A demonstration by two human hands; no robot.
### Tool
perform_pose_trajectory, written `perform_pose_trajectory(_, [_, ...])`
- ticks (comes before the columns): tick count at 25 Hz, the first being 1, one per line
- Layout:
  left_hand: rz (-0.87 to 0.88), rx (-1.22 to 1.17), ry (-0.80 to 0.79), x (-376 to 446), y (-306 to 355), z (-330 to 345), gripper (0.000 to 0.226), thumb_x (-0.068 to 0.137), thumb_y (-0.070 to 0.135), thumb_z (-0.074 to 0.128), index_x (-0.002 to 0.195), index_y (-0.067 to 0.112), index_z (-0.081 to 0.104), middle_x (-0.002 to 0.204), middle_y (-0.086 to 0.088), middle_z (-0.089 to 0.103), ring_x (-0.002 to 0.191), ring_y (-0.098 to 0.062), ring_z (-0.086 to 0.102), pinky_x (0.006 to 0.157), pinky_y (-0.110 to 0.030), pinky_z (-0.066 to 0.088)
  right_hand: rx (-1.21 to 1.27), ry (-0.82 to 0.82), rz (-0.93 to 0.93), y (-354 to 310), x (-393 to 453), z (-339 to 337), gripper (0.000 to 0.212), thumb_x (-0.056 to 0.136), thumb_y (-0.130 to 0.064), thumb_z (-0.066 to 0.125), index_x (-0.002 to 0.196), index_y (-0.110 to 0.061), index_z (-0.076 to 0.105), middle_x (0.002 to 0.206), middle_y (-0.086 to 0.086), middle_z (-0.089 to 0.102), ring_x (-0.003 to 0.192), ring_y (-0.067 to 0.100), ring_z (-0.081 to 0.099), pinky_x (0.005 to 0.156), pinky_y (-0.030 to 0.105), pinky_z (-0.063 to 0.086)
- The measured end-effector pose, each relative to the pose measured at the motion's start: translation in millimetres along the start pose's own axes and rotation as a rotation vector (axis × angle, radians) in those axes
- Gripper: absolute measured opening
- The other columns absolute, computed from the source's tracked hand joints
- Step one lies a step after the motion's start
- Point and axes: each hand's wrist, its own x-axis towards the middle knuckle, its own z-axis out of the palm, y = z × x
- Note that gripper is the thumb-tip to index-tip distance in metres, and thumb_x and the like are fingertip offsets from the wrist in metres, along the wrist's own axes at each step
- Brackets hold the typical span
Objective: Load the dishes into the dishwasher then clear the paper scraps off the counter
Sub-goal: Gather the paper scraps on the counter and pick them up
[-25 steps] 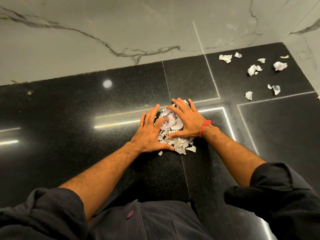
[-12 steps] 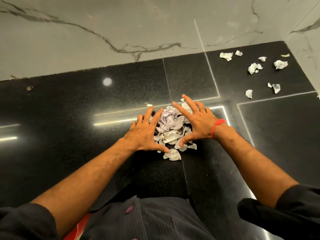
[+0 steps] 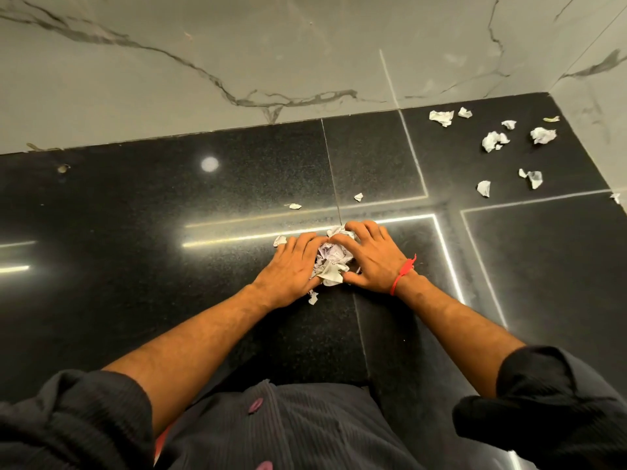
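A pile of paper scraps (image 3: 330, 262) is cupped between both hands, left hand (image 3: 291, 262) and right hand (image 3: 371, 257), fingers curled round it; loose scraps (image 3: 495, 141) beyond the pile are yet to be cleared from the surface (image 3: 135, 266).

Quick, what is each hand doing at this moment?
Left hand: fingers curled round the paper pile, gripping it.
Right hand: fingers curled round the same pile from the other side.

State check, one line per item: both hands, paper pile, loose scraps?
Left hand: curled round the pile.
Right hand: curled round the pile.
Crumpled white paper pile: bunched between both hands on the black granite counter.
Stray white paper scraps: scattered in far right corner, untouched.
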Motion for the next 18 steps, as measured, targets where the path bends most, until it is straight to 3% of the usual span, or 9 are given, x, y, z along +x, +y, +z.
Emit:
perform_pose_trajectory(4, [-0.049,-0.101,0.046,2.6,8.9,-0.5,0.048,0.098,0.041,0.044,0.136,0.011,0.047,0.122,-0.007,0.048,0.106,-0.024,0.051,0.094,-0.043,0.045,0.083,0.003,-0.009,-12.0,10.7,-2.6,0.054,0.082,-0.043,0.065,0.129,-0.023,0.050,0.117,0.012,0.052,0.095,0.032,0.058,0.065,0.041,0.054])
perform_pose_trajectory(6, [-0.096,-0.270,0.059,2.5,11.6,-6.7,0.042,0.099,0.043,0.040,0.126,0.012,0.051,0.111,-0.005,0.049,0.096,-0.021,0.051,0.087,-0.043,0.046,0.149,-0.025,0.016,-15.3,16.2,-7.7,0.052,0.083,-0.033,0.069,0.129,-0.024,0.047,0.121,0.011,0.050,0.088,0.034,0.062,0.056,0.037,0.049])
perform_pose_trajectory(9, [-0.149,-0.533,0.112,-3.7,8.2,-24.3,0.028,0.101,0.036,0.052,0.121,0.016,0.047,0.111,-0.001,0.048,0.098,-0.016,0.052,0.085,-0.033,0.047,0.319,0.009,-0.003,-21.8,32.1,-18.1,0.047,0.085,-0.030,0.067,0.127,-0.017,0.052,0.122,0.010,0.044,0.080,0.035,0.062,0.060,0.041,0.054])
perform_pose_trajectory(12, [-0.181,-0.611,0.195,-18.4,-0.5,-44.2,0.027,0.101,0.029,0.054,0.123,0.020,0.043,0.115,0.000,0.050,0.102,-0.009,0.052,0.083,-0.019,0.045,0.450,0.099,-0.052,-38.9,52.3,-27.7,0.044,0.087,-0.041,0.063,0.122,-0.015,0.054,0.114,0.009,0.043,0.087,0.028,0.058,0.067,0.046,0.056])
perform_pose_trajectory(15, [-0.248,-0.633,0.276,-39.5,-16.5,-51.7,0.028,0.100,0.022,0.055,0.126,0.020,0.043,0.117,0.002,0.052,0.105,-0.005,0.052,0.085,-0.013,0.043,0.547,0.158,-0.080,-69.3,72.6,-26.5,0.040,0.087,-0.040,0.069,0.117,-0.016,0.058,0.107,0.004,0.043,0.093,0.017,0.051,0.075,0.041,0.054])
perform_pose_trajectory(18, [-0.326,-0.637,0.365,-71.9,-34.6,-54.6,0.030,0.097,0.013,0.057,0.123,0.021,0.045,0.114,0.001,0.053,0.101,-0.006,0.053,0.083,-0.011,0.040,0.609,0.168,-0.129,-105.4,93.5,-21.4,0.036,0.084,-0.031,0.075,0.112,-0.013,0.062,0.103,0.003,0.044,0.091,0.008,0.046,0.077,0.027,0.048])
